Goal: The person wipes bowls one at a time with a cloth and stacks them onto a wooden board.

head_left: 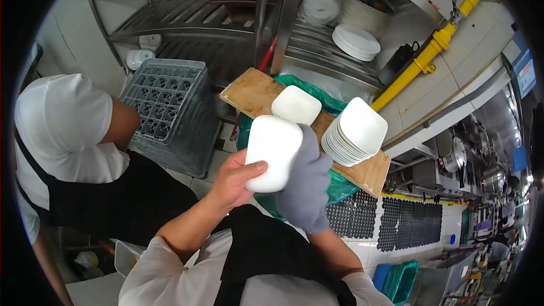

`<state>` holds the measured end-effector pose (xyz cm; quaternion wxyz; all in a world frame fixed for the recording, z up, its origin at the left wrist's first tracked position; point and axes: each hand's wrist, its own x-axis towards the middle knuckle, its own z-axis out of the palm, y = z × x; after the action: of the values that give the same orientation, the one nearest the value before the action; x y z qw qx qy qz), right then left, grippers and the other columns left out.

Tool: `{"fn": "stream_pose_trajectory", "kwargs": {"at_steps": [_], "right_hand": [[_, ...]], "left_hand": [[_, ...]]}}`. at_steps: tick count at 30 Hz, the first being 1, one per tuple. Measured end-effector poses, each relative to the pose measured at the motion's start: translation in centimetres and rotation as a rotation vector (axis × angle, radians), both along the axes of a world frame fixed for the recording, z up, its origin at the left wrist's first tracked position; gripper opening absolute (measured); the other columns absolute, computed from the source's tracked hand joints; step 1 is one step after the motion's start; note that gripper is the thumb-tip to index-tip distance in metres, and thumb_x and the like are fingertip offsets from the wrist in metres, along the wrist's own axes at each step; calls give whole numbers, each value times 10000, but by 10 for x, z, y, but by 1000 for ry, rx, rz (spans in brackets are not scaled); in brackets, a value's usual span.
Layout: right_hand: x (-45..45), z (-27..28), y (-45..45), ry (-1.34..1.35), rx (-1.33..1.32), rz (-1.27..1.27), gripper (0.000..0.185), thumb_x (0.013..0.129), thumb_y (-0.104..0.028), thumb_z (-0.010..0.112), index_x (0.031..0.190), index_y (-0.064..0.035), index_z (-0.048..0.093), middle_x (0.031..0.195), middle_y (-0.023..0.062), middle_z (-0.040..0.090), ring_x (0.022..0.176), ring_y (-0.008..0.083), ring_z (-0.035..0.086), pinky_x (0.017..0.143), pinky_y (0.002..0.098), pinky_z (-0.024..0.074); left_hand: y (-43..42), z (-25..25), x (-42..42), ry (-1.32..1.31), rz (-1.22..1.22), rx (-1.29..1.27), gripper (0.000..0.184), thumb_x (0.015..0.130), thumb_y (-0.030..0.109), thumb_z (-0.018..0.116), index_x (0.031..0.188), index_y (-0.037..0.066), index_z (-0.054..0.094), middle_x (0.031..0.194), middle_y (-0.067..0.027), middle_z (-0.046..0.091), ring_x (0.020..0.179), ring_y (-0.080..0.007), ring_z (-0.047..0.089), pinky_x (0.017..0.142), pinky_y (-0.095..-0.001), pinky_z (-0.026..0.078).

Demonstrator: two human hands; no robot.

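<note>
My left hand [236,177] grips a white, rounded-square bowl [275,150] by its left edge, thumb across the underside that faces me. Grey cloth [306,184] covers my right hand [309,204] and presses along the bowl's right side; the fingers beneath it are hidden. Just beyond, a white square bowl [297,105] sits on a wooden board [249,92]. To its right, a tall stack of matching bowls [356,133] leans slightly on the same board. Green plastic lining [245,136] shows beneath the board.
A person in white with a black apron [107,195] stands close at left. Behind them are stacked grey glass racks [164,99]. Metal shelves hold white plates [356,42]. A yellow pipe [422,62] runs down the right wall, above black floor mats [411,224].
</note>
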<state>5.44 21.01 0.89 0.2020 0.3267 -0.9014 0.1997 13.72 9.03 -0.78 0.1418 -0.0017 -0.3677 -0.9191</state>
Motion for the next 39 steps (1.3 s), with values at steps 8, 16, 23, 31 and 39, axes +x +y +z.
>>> {"fn": "stream_pose_trajectory", "kwargs": {"at_steps": [8, 16, 23, 31, 39], "right_hand": [[-3, -61, 12, 343, 451, -206, 412, 843, -169, 607, 1247, -100, 567, 1041, 107, 590, 892, 207, 567, 594, 282, 462], [-40, 70, 4, -218, -293, 371, 660, 636, -152, 768, 1260, -93, 561, 1040, 147, 583, 965, 338, 520, 849, 421, 424], [-44, 72, 6, -197, -363, 680, 746, 573, -282, 810, 1207, -6, 529, 1089, 214, 545, 977, 401, 526, 821, 471, 435], [-25, 54, 35, 67, 172, -6, 795, 513, -200, 840, 1205, -33, 486, 1106, 188, 510, 978, 457, 520, 797, 468, 442], [-10, -15, 83, -868, -296, 787, 452, 888, -34, 504, 1334, -31, 434, 1257, 161, 444, 1246, 418, 418, 865, 454, 394]], "left_hand": [[27, 1, -6, -140, 181, -249, 298, 1027, 245, 552, 1165, -6, 638, 1025, -10, 675, 939, -71, 584, 824, -269, 482], [21, 36, 17, 20, 29, -666, 183, 975, 135, 631, 1082, -10, 669, 911, 13, 658, 839, -45, 554, 729, -235, 459], [-2, 2, 18, 146, -57, -153, 365, 977, 123, 595, 1310, -27, 575, 1237, -116, 642, 1114, -200, 617, 965, -355, 492], [-8, -28, 18, -388, 273, -311, 570, 1012, 368, 553, 1463, 61, 388, 1393, -135, 516, 1242, -304, 558, 1023, -461, 471], [31, 2, 39, -317, 96, 246, 650, 1014, 524, 433, 1463, 56, 386, 1431, -141, 496, 1235, -279, 564, 1041, -439, 459]]}}
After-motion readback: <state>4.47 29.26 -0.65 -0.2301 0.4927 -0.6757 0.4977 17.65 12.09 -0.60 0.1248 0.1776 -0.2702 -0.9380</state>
